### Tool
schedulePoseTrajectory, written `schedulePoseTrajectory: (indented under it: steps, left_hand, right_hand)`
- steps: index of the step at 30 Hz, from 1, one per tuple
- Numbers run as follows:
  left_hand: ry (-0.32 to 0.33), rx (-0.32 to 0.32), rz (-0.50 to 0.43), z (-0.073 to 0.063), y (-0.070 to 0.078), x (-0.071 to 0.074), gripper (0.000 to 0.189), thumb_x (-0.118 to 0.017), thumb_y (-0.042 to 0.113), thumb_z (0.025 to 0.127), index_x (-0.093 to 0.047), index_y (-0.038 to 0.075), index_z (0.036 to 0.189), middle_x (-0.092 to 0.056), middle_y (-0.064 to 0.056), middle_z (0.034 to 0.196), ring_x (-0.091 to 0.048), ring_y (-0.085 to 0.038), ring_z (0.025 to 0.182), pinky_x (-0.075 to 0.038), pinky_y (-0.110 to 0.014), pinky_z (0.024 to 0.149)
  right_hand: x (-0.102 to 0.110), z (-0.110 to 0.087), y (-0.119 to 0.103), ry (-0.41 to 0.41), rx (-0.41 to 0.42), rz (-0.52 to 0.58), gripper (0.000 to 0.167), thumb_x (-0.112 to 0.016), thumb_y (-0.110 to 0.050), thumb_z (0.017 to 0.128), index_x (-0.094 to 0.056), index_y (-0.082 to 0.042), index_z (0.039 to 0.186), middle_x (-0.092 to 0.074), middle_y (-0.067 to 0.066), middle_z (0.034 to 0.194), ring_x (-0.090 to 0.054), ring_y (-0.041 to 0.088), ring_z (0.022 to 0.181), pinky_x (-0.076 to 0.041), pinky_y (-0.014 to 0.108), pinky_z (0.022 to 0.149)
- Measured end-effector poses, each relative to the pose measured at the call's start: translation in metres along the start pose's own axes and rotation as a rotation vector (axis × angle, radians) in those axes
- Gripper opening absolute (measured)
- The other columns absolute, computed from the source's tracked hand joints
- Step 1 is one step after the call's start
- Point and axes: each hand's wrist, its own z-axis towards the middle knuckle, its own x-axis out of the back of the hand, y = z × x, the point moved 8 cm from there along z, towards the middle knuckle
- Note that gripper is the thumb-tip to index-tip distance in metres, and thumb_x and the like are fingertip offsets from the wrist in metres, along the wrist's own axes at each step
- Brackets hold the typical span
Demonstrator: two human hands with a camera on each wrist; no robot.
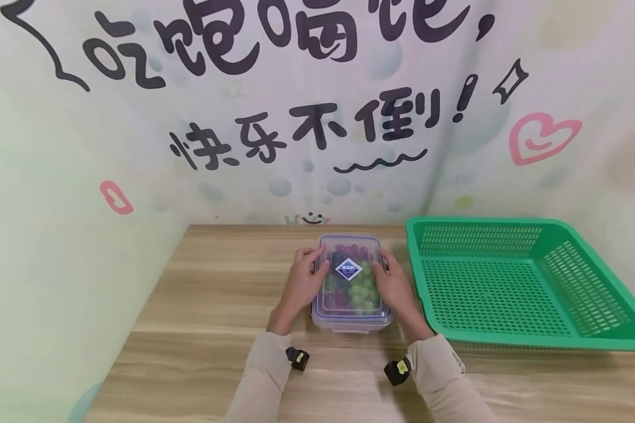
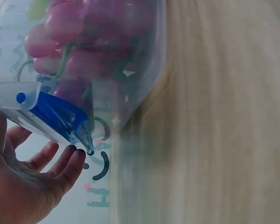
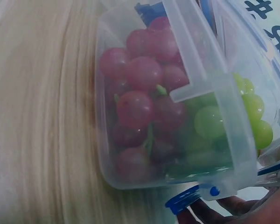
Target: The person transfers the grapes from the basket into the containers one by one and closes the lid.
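Observation:
A clear plastic food container [image 1: 351, 296] with a blue-edged lid sits on the table between my hands. Through its walls show red grapes [image 3: 142, 70] and green grapes [image 1: 363, 292]. My left hand [image 1: 305, 280] holds the container's left side, thumb on the lid. In the left wrist view, its fingertips touch a blue side latch [image 2: 60, 112] that stands out from the wall. My right hand [image 1: 395, 286] holds the right side, thumb at the lid edge. Its fingers are by another blue latch [image 3: 184, 199], swung outward in the right wrist view; part of that hand is cut off.
A green plastic basket [image 1: 487, 339] with perforated sides stands right of the container, close to my right forearm. The wood-grain table [image 1: 211, 288] meets a printed wall [image 1: 317, 194] at the back. Another wall [image 1: 58, 264] borders the left side.

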Motion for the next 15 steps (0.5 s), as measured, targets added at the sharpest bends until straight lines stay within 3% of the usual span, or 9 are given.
schedulePoseTrajectory:
  steps: [8, 15]
  left_hand:
    - [0.022, 0.005, -0.078, -0.002, -0.006, 0.001, 0.042, -0.055, 0.018, 0.101, -0.055, 0.007, 0.141, -0.045, -0.015, 0.133, -0.053, -0.026, 0.114, -0.053, -0.042, 0.093]
    - [0.005, 0.016, -0.096, -0.001, -0.007, -0.002, 0.044, -0.056, 0.02, 0.101, -0.053, 0.008, 0.143, -0.044, -0.016, 0.137, -0.057, -0.025, 0.11, -0.054, -0.04, 0.094]
  right_hand:
    - [-0.007, 0.001, 0.003, -0.035, -0.004, 0.09, 0.051, -0.04, -0.024, 0.107, -0.03, -0.01, 0.155, -0.035, 0.028, 0.153, -0.038, 0.045, 0.139, -0.035, 0.06, 0.111]
    - [-0.011, 0.003, 0.012, -0.047, -0.058, 0.164, 0.053, -0.04, -0.026, 0.107, -0.026, -0.015, 0.157, -0.032, 0.025, 0.155, -0.038, 0.041, 0.138, -0.033, 0.059, 0.112]
